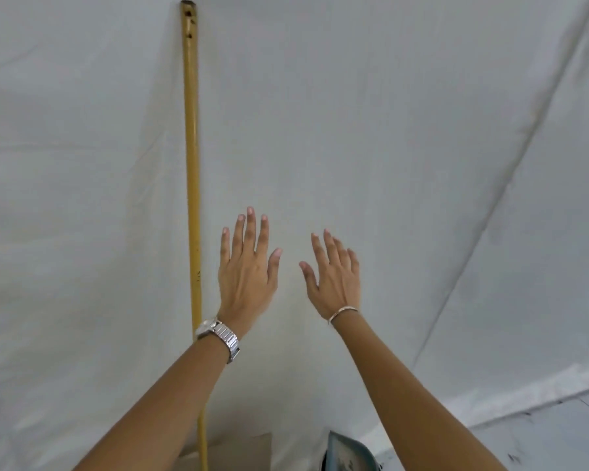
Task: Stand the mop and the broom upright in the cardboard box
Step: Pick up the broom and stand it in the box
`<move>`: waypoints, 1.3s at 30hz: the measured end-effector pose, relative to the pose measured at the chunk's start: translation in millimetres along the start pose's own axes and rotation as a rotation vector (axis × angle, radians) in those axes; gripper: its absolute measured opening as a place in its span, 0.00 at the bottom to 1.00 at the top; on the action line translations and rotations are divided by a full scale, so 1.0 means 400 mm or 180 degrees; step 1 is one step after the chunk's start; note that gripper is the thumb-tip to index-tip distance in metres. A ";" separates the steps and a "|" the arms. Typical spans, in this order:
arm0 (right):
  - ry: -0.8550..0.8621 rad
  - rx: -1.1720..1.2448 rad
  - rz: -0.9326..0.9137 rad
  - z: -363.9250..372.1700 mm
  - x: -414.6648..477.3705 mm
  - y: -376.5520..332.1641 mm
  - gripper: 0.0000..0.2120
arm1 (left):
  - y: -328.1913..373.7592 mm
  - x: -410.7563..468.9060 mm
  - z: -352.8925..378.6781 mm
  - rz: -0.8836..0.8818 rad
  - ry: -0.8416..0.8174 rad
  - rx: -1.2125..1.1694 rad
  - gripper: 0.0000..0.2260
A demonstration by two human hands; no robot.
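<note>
White sheeting, creased and hung as a backdrop, fills nearly the whole field; a strip of pale floor is seen at the lower right. At the left, a yellow handle is shown standing almost vertical against the sheeting, its long axis running from the top of the view down to the cardboard box, whose rim is only partly seen at the bottom edge. Whether this handle belongs to the mop or to the broom cannot be told, since its head is hidden below the frame. To its right, the left hand is raised with the back toward the camera, its fingers spread and nothing held; a metal watch is worn at the wrist, which crosses in front of the handle. The handle lies just beside this hand, on its outer side, apart from the fingers. Further right, the right hand is likewise held open and empty, a thin bracelet at the wrist, and is well apart from the handle. At the lower right of the box, a blue-grey object is partly visible and cannot be identified. One handle is judged already placed; the left hand is the nearer should it need steadying.
</note>
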State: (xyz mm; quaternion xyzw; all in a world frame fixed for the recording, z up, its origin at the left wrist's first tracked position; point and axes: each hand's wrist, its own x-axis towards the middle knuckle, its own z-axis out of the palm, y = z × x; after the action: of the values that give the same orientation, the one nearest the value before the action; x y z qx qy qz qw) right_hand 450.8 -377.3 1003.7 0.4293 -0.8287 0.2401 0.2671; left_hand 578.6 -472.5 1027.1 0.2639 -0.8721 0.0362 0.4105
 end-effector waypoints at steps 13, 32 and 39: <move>-0.0297 -0.0841 0.0040 -0.423 -0.299 0.632 0.27 | 0.688 -0.230 0.102 -0.0039 -0.0547 -0.0565 0.27; -0.1479 -0.1153 0.0787 -0.339 -0.758 1.340 0.30 | 1.257 -0.538 0.604 0.0050 -0.1863 -0.0749 0.27; -0.2288 -0.0961 0.1319 -0.098 -0.863 1.578 0.25 | 1.302 -0.652 0.910 0.0035 -0.2539 -0.0494 0.32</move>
State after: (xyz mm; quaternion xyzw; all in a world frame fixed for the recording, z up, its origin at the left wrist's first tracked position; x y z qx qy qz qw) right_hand 98.4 174.3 702.5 0.2665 -0.9633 0.0003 -0.0322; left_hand 206.3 -15.2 675.1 0.2209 -0.9644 -0.1328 0.0585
